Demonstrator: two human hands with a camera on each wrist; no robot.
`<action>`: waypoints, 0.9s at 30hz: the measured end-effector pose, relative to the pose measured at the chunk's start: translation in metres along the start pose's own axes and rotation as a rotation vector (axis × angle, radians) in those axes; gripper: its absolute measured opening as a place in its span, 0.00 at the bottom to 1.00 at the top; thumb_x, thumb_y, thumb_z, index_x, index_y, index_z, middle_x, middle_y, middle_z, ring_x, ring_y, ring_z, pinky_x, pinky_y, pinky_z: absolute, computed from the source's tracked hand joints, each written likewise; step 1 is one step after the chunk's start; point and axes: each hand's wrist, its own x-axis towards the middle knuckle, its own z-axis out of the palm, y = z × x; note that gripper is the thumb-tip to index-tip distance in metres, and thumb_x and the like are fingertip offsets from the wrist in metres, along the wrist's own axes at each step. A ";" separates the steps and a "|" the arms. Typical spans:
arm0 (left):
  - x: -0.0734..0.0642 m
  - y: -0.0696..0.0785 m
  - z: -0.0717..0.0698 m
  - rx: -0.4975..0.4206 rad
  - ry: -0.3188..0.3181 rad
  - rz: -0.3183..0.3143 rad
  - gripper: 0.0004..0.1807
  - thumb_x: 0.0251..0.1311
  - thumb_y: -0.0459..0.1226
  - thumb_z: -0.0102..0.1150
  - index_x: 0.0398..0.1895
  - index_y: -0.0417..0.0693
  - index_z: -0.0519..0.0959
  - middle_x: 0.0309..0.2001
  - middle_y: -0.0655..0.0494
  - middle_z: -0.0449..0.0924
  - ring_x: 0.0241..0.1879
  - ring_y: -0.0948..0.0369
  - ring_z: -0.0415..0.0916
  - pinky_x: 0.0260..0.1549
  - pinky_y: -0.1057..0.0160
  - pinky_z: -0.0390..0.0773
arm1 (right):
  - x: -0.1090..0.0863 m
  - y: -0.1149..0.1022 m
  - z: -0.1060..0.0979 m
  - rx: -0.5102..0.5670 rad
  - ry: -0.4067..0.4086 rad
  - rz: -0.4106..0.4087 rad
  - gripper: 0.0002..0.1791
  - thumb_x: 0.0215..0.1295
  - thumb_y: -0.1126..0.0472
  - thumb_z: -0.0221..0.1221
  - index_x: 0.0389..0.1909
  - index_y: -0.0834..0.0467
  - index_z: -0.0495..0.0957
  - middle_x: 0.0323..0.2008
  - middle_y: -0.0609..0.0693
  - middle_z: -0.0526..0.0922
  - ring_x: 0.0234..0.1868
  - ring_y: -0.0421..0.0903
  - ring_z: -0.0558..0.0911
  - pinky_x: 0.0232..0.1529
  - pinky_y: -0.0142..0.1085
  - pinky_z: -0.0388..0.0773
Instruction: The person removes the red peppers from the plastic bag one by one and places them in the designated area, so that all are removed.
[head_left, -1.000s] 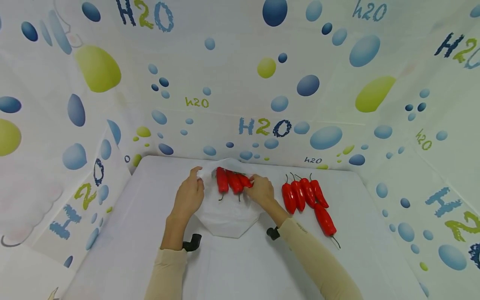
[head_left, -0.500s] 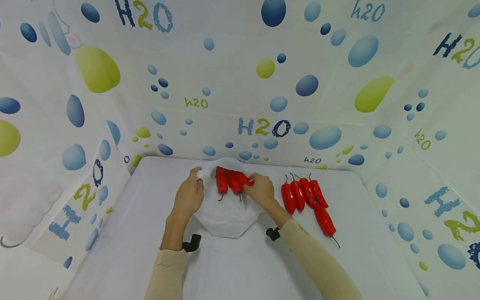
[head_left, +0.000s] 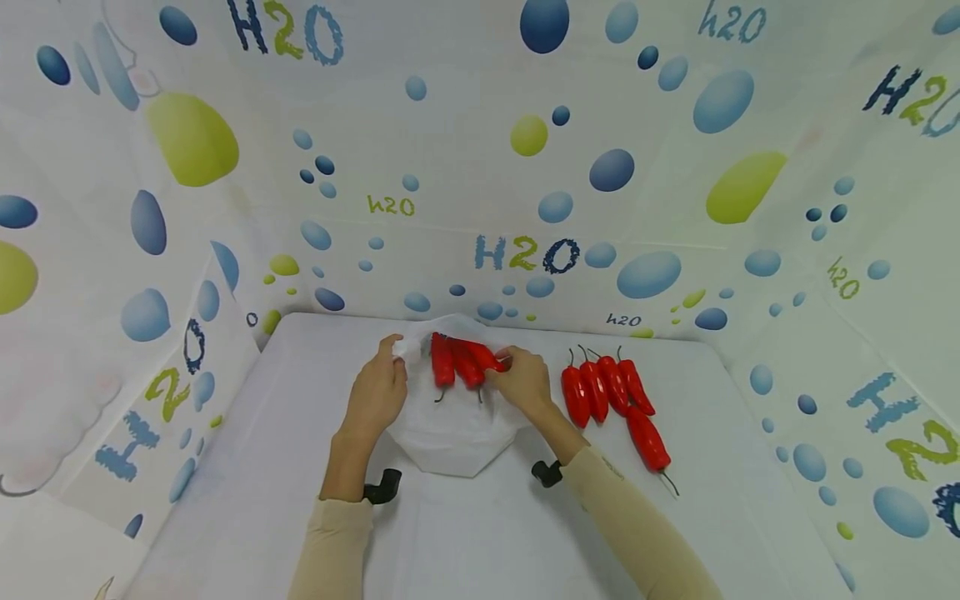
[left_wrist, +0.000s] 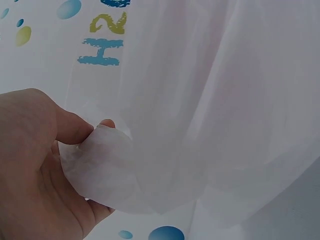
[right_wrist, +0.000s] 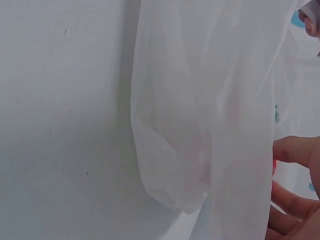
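Head view: three red peppers (head_left: 467,363) are showing at the mouth of a white bag (head_left: 453,443), with the right hand (head_left: 521,382) pinching the rightmost by its end and the left hand (head_left: 378,392) pinching the bag's edge. To the right, five more peppers (head_left: 613,386) are lying on the white table (head_left: 465,542).

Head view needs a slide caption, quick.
Left hand grips a white bag; right hand holds a red pepper; five loose peppers lie at right.

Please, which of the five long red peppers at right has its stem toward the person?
The frontmost glossy red pepper; the other four peppers point theirs away.
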 end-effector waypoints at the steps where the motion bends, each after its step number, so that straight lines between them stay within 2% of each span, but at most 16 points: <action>1: 0.000 0.000 0.000 0.000 0.000 0.001 0.24 0.80 0.36 0.42 0.74 0.39 0.63 0.52 0.34 0.83 0.36 0.46 0.78 0.38 0.44 0.81 | -0.001 0.000 0.000 0.001 0.003 -0.002 0.18 0.63 0.54 0.70 0.51 0.58 0.86 0.40 0.53 0.90 0.35 0.48 0.86 0.31 0.37 0.84; 15: -0.001 0.000 0.000 0.007 -0.011 -0.011 0.24 0.80 0.36 0.43 0.75 0.40 0.63 0.55 0.34 0.82 0.38 0.46 0.79 0.40 0.43 0.81 | -0.008 -0.004 0.003 0.059 -0.007 -0.041 0.18 0.64 0.57 0.72 0.53 0.58 0.86 0.42 0.51 0.90 0.40 0.47 0.85 0.37 0.37 0.84; 20: -0.001 0.001 -0.001 0.011 -0.011 -0.016 0.24 0.80 0.36 0.43 0.75 0.39 0.63 0.55 0.33 0.82 0.39 0.45 0.80 0.41 0.41 0.81 | -0.010 -0.007 0.006 0.044 -0.020 -0.070 0.19 0.64 0.57 0.71 0.54 0.58 0.85 0.43 0.51 0.90 0.41 0.47 0.86 0.37 0.36 0.84; 27: 0.001 0.002 0.000 0.004 -0.002 -0.003 0.24 0.80 0.36 0.42 0.75 0.40 0.64 0.50 0.34 0.83 0.37 0.46 0.79 0.39 0.42 0.80 | -0.014 -0.011 0.008 0.089 -0.042 -0.107 0.18 0.64 0.58 0.73 0.53 0.59 0.86 0.44 0.53 0.90 0.43 0.52 0.87 0.41 0.42 0.84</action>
